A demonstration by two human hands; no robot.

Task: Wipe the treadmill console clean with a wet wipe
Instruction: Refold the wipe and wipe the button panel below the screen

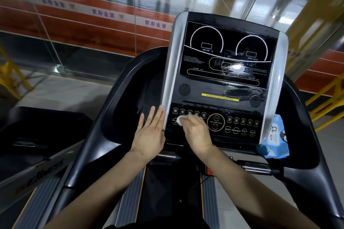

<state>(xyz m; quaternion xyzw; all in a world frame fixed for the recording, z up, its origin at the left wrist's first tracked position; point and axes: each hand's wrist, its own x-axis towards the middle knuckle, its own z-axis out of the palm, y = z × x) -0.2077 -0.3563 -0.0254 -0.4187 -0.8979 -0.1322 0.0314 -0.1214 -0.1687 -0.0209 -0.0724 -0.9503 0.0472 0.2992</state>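
The treadmill console (223, 57) stands in front of me, black with silver side rails, a display panel above and a button panel (240, 126) below. Wet streaks shine on the lower display. My right hand (195, 132) presses a bunched white wet wipe (181, 120) onto the left buttons of that panel, near the incline keys. My left hand (149, 135) lies flat with fingers apart against the console's lower left silver edge, holding nothing.
A blue pack of wet wipes (275, 141) sits in the tray at the console's right side. Black handrails (89, 150) curve down on both sides. The treadmill belt (167, 191) runs below. A glass wall (83, 15) stands behind, with yellow railings (327, 102) at right.
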